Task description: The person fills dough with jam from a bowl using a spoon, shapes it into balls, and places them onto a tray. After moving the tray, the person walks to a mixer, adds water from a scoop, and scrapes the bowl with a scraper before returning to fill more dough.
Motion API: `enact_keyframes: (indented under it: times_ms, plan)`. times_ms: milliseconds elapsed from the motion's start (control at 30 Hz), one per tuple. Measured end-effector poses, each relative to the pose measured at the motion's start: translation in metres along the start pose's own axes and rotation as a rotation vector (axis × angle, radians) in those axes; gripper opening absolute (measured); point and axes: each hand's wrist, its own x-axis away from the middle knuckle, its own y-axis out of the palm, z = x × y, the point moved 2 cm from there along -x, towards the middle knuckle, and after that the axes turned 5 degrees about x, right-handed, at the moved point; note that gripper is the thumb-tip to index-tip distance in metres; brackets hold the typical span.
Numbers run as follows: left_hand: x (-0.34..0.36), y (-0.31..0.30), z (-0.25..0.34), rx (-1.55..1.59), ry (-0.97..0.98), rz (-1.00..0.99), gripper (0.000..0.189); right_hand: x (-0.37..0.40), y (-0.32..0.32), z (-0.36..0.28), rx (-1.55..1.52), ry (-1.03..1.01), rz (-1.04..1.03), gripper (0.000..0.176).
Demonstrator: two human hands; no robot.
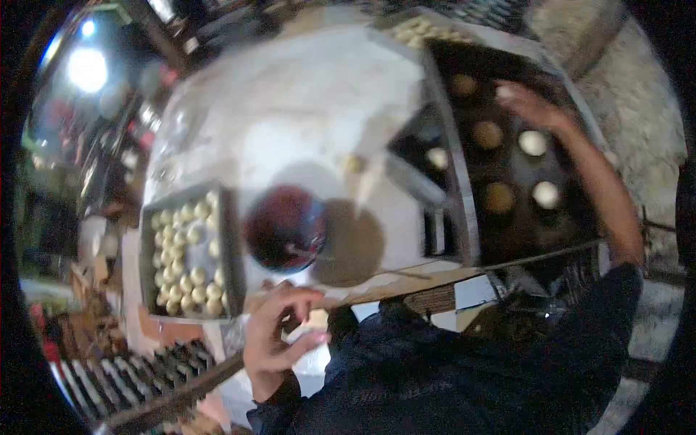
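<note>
My left hand is curled in front of my body, below a round dark red bowl. Between its thumb and fingers sits a small pale dough ball. Over a large dark tray on the right, my right hand reaches out with fingers stretched. A pale patch shows at its fingertips; blur hides what it is. In that tray lie white dough balls and several brown round pieces. What lies under the right palm is hidden.
A grey tray of many pale balls stands left of the bowl. Another ball-filled tray is at the back. One pale ball lies in a smaller dark container beside the big tray. A small ball rests on the whitish table.
</note>
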Motion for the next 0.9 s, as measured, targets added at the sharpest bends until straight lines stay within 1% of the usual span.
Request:
enact_keyframes:
  times_ms: [33,67,100,133,167,200,233,267,300,333,367,400,433,467,500,533,567,600,633,667,700,733,767,800,833,867,900]
  plan:
    - [0.013,-0.018,-0.016,-0.115,-0.120,-0.082,0.043,0.008,-0.003,0.012,-0.121,0.086,0.179,0.061]
    - [0.026,-0.028,-0.036,-0.146,-0.312,-0.135,0.039,0.022,-0.021,-0.038,-0.284,0.114,0.404,0.045]
    - [0.046,-0.037,-0.061,-0.151,-0.462,-0.146,0.037,0.022,-0.033,-0.043,-0.260,0.193,0.641,0.043]
    - [0.069,-0.053,-0.093,-0.189,-0.333,-0.099,0.037,0.028,-0.046,-0.061,0.411,0.139,0.959,0.043]
    - [0.085,-0.080,-0.119,-0.182,-0.311,0.005,0.037,0.049,-0.063,-0.076,0.490,0.059,0.894,0.055]
    - [0.081,-0.117,-0.115,-0.393,-0.397,0.028,0.035,0.060,-0.062,-0.121,0.395,0.115,0.963,0.047]
    - [0.092,-0.154,-0.148,-0.334,-0.356,0.261,0.033,0.074,-0.053,-0.167,0.307,0.183,1.026,0.039]
    - [0.099,-0.201,-0.185,-0.717,-0.294,0.449,0.029,0.090,-0.035,-0.195,0.317,0.152,0.985,0.045]
    - [0.094,-0.244,-0.219,-0.786,-0.158,0.565,0.029,0.105,-0.019,-0.221,0.334,0.119,0.944,0.051]
    - [0.072,-0.275,-0.213,-0.861,-0.545,0.557,0.042,0.113,-0.005,-0.271,0.259,0.056,0.867,0.043]
    - [0.064,-0.302,-0.226,-0.815,-0.751,0.571,0.054,0.116,0.008,-0.319,0.184,-0.004,0.786,0.035]
    - [0.064,-0.329,-0.261,-0.949,-0.788,0.668,0.058,0.117,0.020,-0.343,0.142,-0.243,0.606,0.033]
    - [0.065,-0.359,-0.310,-0.943,-0.785,0.669,0.058,0.115,0.031,-0.362,0.096,-0.468,0.422,0.030]
    - [0.068,-0.386,-0.359,-1.119,-0.782,0.571,0.059,0.104,0.035,-0.388,0.095,-0.460,0.422,0.030]
    - [0.071,-0.397,-0.383,-1.289,-0.774,0.461,0.060,0.092,0.035,-0.421,0.130,-0.526,0.509,0.027]
    - [0.069,-0.389,-0.369,-1.285,-0.771,0.444,0.060,0.086,0.037,-0.441,0.167,-0.590,0.594,0.024]
    - [0.056,-0.369,-0.335,-1.139,-0.778,0.441,0.055,0.085,0.044,-0.444,0.173,-0.577,0.592,0.024]
    - [0.041,-0.346,-0.302,-0.991,-0.776,0.438,0.049,0.084,0.051,-0.443,0.044,-0.482,0.624,0.022]
    - [0.039,-0.324,-0.282,-0.981,-0.761,0.430,0.049,0.083,0.060,-0.440,-0.081,-0.385,0.655,0.019]
    - [0.043,-0.297,-0.258,-0.821,-0.493,0.594,0.040,0.079,0.073,-0.440,-0.193,-0.316,0.680,0.019]
    - [0.045,-0.269,-0.232,-0.645,-0.228,0.742,0.034,0.074,0.088,-0.440,-0.332,-0.274,0.653,0.019]
    - [0.039,-0.237,-0.202,-0.473,-0.140,0.752,0.036,0.065,0.103,-0.443,-0.400,-0.273,0.648,0.022]
    - [0.033,-0.203,-0.171,-0.304,-0.060,0.756,0.043,0.052,0.120,-0.447,-0.549,-0.252,0.583,0.028]
    - [0.028,-0.164,-0.144,-0.102,-0.006,0.660,0.056,0.036,0.145,-0.449,-0.725,-0.220,0.532,0.033]
    - [0.025,-0.132,-0.120,0.092,0.044,0.557,0.069,0.026,0.159,-0.453,-0.831,-0.153,0.455,0.035]
    - [0.023,-0.110,-0.101,-0.078,0.077,0.374,0.080,0.020,0.168,-0.457,-0.943,-0.087,0.376,0.037]
    - [0.021,-0.089,-0.084,-0.246,0.112,0.185,0.092,0.023,0.166,-0.459,-0.958,-0.072,0.386,0.037]
